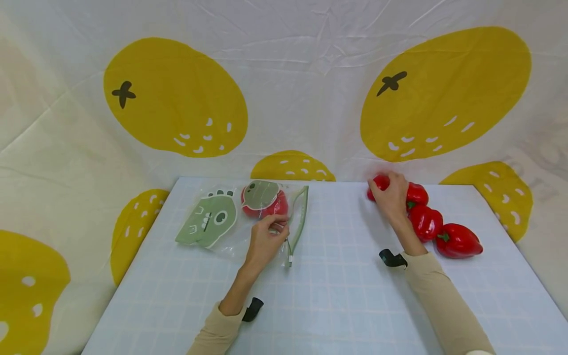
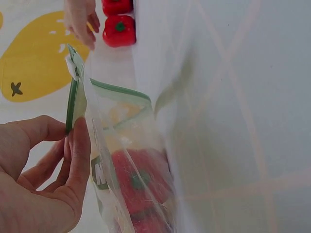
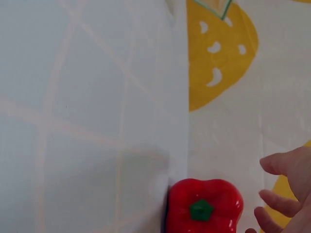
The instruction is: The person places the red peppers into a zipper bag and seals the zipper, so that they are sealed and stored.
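A clear zip bag with a green zip strip (image 1: 303,217) and a green monster print (image 1: 210,222) lies on the left of the table. My left hand (image 1: 265,242) pinches the strip near its slider end, and in the left wrist view the bag's mouth gapes. Red bell peppers (image 2: 141,177) show through the clear plastic. At the table's far edge my right hand (image 1: 392,197) hovers over a red bell pepper (image 3: 206,206). In the right wrist view its fingers are spread and apart from that pepper.
More red bell peppers, one at the back (image 1: 418,194), one in the middle (image 1: 426,223) and one in front (image 1: 461,241), run in a row beside the right forearm. A white cloth with yellow fruit prints (image 1: 306,113) hangs behind the pale checked table (image 1: 337,291).
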`<move>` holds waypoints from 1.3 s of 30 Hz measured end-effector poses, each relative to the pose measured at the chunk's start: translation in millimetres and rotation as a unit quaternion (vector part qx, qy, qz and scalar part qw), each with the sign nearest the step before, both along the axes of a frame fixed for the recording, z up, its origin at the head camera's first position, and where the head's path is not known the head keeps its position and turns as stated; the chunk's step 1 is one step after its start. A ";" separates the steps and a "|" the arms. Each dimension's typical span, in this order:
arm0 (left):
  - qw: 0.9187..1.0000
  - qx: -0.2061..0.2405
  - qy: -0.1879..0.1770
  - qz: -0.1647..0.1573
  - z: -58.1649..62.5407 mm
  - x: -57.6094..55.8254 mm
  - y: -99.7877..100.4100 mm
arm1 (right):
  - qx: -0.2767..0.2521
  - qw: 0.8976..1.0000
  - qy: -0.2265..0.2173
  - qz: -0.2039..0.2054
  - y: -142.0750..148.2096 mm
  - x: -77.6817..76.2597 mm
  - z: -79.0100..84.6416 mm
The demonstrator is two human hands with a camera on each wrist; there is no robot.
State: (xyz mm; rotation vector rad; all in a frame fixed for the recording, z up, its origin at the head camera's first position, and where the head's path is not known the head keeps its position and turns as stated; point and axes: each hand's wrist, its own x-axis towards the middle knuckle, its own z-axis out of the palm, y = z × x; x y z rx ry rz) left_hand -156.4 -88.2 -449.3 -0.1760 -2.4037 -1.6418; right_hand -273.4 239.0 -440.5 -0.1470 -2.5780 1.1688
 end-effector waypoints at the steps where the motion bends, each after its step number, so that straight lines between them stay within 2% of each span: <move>1: 1.000 0.001 0.002 0.000 0.1 -0.2 0.2 | 0.004 1.000 -0.001 -0.002 1.4 -1.5 -0.8; 11: 1.000 0.001 0.003 -0.002 1.2 1.7 1.6 | 0.036 0.999 -0.022 -0.013 11.7 -12.0 -9.9; 19: 1.000 0.001 0.005 0.001 3.7 1.9 2.3 | 0.068 0.997 -0.022 -0.002 15.9 -15.5 -10.7; 27: 1.000 -0.001 0.005 0.002 3.4 2.7 1.8 | 0.162 0.986 -0.025 0.024 12.1 -10.7 -6.1; 39: 1.000 -0.003 -0.005 0.010 2.5 2.5 0.7 | 0.206 0.976 -0.055 0.052 3.6 -0.3 8.8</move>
